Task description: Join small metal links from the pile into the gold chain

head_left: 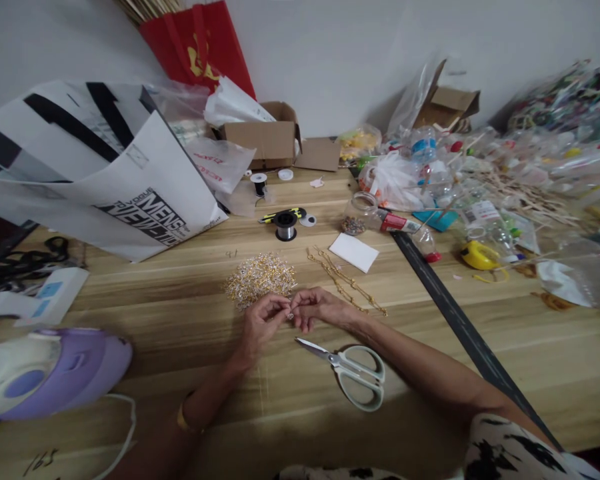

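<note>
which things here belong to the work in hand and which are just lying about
Likely part of the work:
small piece between left hand and right hand
pile of small gold and clear pieces
gold chain strands
scissors
wire spool

Seemingly just lying about:
purple appliance
red bag
white printed bag
plastic bottles

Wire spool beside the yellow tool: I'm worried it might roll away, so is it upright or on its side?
Upright: the wire spool stands on one round black end, the other facing up.
</note>
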A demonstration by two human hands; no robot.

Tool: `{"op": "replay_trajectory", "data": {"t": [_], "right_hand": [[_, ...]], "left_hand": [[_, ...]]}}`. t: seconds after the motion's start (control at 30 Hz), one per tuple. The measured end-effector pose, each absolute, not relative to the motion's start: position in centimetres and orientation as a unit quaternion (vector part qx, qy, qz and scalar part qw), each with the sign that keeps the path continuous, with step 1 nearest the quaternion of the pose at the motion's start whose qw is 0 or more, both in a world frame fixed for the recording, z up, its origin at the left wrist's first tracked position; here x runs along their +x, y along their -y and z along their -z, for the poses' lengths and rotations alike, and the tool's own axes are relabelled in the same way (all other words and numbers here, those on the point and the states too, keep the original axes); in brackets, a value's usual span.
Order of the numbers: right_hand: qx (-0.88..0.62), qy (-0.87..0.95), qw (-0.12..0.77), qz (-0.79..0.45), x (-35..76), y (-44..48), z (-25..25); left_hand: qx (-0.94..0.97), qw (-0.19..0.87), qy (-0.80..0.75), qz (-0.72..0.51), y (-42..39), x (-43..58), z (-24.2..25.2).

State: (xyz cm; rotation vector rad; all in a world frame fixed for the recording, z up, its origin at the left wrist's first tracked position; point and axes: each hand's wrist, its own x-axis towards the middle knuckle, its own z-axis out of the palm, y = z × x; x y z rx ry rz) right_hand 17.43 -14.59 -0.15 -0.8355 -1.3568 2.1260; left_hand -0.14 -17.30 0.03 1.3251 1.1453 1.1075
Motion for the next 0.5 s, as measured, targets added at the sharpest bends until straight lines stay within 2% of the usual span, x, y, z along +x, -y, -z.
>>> {"op": "replay_trajectory", "data": {"t": [0.17, 0.5], "right_hand": [[-0.313, 0.52, 0.247, -0.755, 17.47, 14.54, -0.13], [-0.329, 0.557, 0.266, -0.715, 17.27, 14.89, -0.79]], "left_hand": [[0.517, 0.538, -0.493, -0.448, 17.21, -0.41, 0.1], [0.547, 0.511, -0.499, -0.437, 17.11, -0.67, 0.75]]}}
